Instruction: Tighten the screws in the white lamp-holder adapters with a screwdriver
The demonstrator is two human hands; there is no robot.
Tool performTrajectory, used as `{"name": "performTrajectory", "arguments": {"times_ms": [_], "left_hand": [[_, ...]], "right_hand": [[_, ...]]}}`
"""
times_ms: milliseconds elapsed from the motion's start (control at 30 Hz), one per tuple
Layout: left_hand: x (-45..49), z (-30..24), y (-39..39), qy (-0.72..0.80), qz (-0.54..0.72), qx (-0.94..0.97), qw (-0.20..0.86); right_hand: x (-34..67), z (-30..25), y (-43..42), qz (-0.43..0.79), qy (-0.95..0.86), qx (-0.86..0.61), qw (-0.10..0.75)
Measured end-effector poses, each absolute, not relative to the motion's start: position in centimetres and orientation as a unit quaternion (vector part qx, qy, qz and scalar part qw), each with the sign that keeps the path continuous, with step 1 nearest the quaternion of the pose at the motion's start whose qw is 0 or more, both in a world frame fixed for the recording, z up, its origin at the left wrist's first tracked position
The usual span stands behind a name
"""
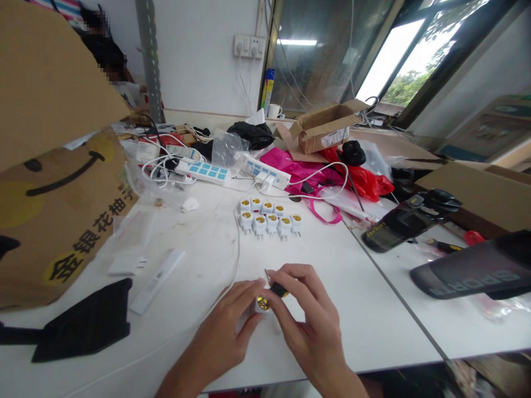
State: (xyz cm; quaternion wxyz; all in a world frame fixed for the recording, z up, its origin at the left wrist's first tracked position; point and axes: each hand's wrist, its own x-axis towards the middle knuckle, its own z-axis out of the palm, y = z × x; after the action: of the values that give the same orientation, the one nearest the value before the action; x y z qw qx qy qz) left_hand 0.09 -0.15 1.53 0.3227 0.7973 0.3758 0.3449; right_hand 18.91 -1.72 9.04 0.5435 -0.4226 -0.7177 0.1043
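Observation:
Near the front of the white table, my left hand [222, 323] is closed around a white plug-in lamp socket [262, 305], its brass-coloured inside facing up. My right hand [313, 312] pinches a short screwdriver [279, 289] with a black and yellow handle. Its thin metal shaft points up and away, just beyond the socket, and the fingers of both hands meet there. Farther back, several similar white lamp sockets [271, 222] stand in two rows, prongs toward me. Fingers partly cover the held socket and the screwdriver.
Power strips [207, 171] with tangled cords lie behind the sockets, near a pink bag [301, 166] and an open carton [326, 130]. On the left are a large cardboard box [62, 221] and a black flat-bladed object [85, 320]. Dark bottles [468, 271] lie at right.

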Motion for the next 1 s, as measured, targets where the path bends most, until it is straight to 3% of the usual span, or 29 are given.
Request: {"name": "performTrajectory", "arguments": {"times_ms": [200,433,667,833,1000], "left_hand": [[0.1,1.0,-0.3,0.377,0.353,0.794,0.319],[0.2,1.1,-0.2,0.380,0.343,0.797,0.321],[0.2,0.8,-0.2,0.381,0.353,0.796,0.311],[0.1,0.6,-0.2,0.389,0.340,0.798,0.310],[0.1,0.5,-0.2,0.384,0.344,0.799,0.311]], "right_hand": [[19.0,9.0,-1.9,0.179,-0.707,-0.445,0.520],[19.5,9.1,-1.3,0.094,-0.721,-0.439,0.529],[19.4,8.9,-1.5,0.144,-0.727,-0.434,0.512],[19.4,9.0,-1.3,0.098,-0.708,-0.443,0.540],[19.7,9.3,-1.5,0.201,-0.734,-0.446,0.470]]}}
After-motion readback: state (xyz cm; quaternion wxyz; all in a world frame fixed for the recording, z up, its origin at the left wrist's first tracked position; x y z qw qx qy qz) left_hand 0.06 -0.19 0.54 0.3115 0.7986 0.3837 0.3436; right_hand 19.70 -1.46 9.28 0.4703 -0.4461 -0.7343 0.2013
